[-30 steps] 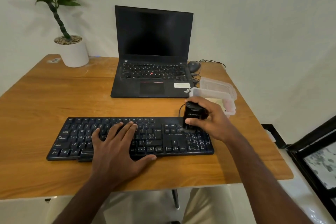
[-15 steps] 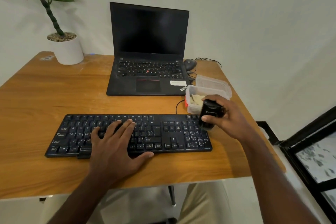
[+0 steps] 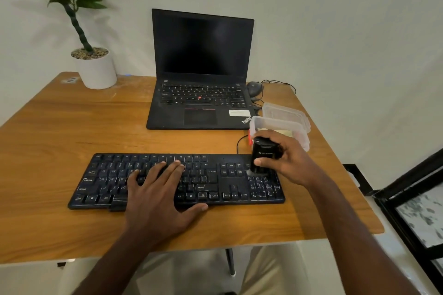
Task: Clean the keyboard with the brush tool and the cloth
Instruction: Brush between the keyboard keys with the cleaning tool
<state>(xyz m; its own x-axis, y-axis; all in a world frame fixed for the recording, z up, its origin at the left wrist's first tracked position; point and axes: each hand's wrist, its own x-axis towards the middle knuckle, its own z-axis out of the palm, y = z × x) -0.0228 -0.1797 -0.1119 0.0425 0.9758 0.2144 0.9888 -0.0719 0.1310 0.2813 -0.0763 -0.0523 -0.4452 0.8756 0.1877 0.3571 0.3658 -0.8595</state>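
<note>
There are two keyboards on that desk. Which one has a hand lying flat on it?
The separate black keyboard nearest the person; the left hand lies flat on its keys. The laptop behind has nothing on its keys.

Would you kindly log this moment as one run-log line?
step: brushing | right hand: grips brush tool at number pad | left hand: flat on keyboard | cloth: not identified

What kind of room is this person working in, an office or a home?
Most likely a small desk workspace, home or office; I cannot tell which. A wooden table against a plain wall holds an open laptop, a separate black keyboard and a potted plant.
</note>
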